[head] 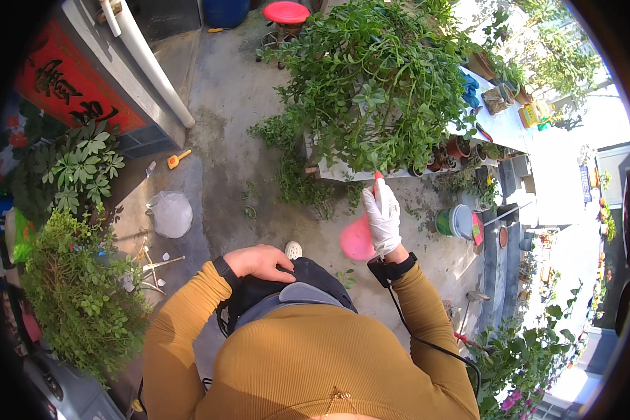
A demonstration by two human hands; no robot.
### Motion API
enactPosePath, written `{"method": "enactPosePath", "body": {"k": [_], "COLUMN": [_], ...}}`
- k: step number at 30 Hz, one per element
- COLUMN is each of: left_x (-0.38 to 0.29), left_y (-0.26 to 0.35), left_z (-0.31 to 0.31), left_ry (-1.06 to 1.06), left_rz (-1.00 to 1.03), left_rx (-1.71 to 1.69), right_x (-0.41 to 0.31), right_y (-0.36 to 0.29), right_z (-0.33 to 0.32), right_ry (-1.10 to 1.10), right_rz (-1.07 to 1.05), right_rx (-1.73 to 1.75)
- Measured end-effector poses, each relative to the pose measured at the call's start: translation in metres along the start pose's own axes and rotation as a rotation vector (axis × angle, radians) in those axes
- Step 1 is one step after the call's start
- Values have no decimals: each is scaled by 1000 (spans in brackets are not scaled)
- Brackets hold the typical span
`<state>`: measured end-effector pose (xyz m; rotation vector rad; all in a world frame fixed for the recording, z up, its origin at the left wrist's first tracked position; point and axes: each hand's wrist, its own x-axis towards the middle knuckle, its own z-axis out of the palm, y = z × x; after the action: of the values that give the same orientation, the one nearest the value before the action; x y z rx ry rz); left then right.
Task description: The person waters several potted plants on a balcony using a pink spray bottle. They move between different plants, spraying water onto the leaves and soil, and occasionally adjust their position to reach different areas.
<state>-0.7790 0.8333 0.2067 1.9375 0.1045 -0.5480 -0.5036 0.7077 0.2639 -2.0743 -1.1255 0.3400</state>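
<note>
My right hand, in a white glove, grips a pink spray bottle by its neck. Its red nozzle points away from me at the leafy green plant, whose stems spill over the edge of a white table. The glove hides the trigger. My left hand is bare and holds nothing. It rests against my dark trousers, thumb apart from the bent fingers.
Trailing stems hang to the concrete floor. On the right stand a bucket and flowerpots. A red stool is beyond. At left are a bushy plant, a clear plastic bag and a yellow toy-like object. A black cable runs along my right arm.
</note>
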Motion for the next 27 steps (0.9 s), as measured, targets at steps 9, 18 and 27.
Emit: {"method": "enactPosePath", "body": {"k": [9, 18, 27], "left_x": [-26, 46, 42], "left_y": [10, 30, 10], "left_z": [-9, -69, -97], "left_ry": [351, 758, 420], "left_rz": [-123, 180, 219], "left_rx": [82, 365, 56], "right_x": [-8, 2, -10], "right_y": [14, -12, -77], "right_z": [44, 80, 115], "right_ry": [104, 207, 325], "right_rz": [-150, -176, 58], "right_rx": [102, 119, 276]}}
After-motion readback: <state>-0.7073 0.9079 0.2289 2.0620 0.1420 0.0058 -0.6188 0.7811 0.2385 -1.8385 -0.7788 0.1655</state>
